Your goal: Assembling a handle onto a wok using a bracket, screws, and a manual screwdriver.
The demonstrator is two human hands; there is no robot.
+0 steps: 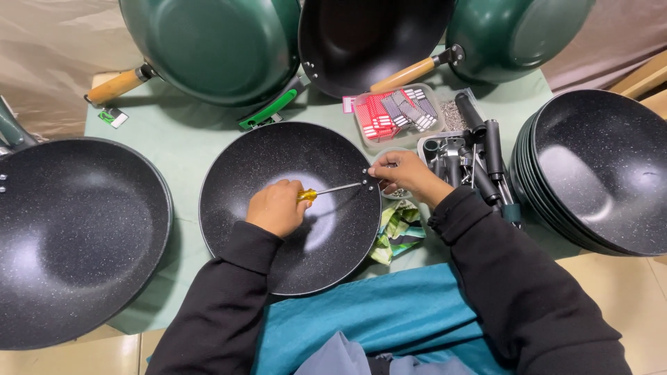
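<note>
A black speckled wok (278,160) without a handle lies in the middle of the green table. My left hand (276,207) grips a yellow-handled screwdriver (326,191) inside it, the metal tip at the rivet holes on the wok's right rim. My right hand (403,173) pinches at that same rim spot from outside, its fingers closed on the rim. Whether a screw sits under the fingers is hidden. Both arms wear black sleeves.
Another black wok (69,236) lies at the left and a stack of black woks (604,173) at the right. Green woks with wooden handles (215,48) lean at the back. A tray of small red and grey packets (396,111), a tray of black handles (479,160) and a folded cloth (399,229) sit nearby.
</note>
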